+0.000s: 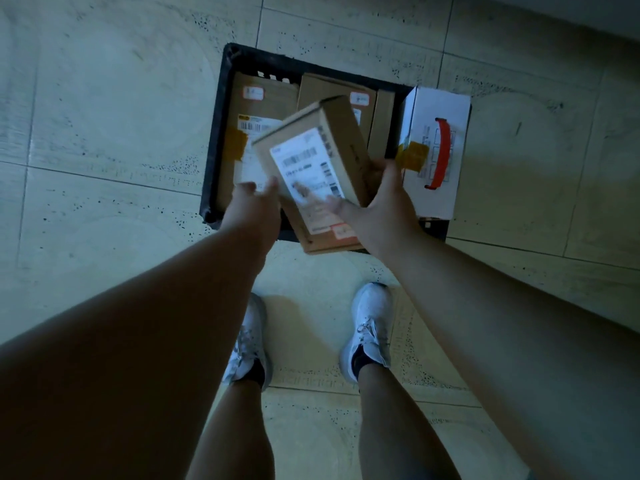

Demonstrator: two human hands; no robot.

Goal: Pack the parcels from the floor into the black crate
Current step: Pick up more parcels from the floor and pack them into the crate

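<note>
Both hands are up over the black crate (212, 143). Right hand (381, 202) cups the brown parcel (311, 157) from its right side, thumb curled onto the label; left hand (254, 202) touches its near-left corner, though blur hides whether it grips. Its long axis runs near-to-far, tilted leftward, directly above the packed cartons. Judging from that, it must go down flat. A white box (436, 147) stands at the crate's right end.

Dim, greenish light; hands (346, 202) motion-blurred, edges perhaps bowed by wide-angle distortion.
</note>
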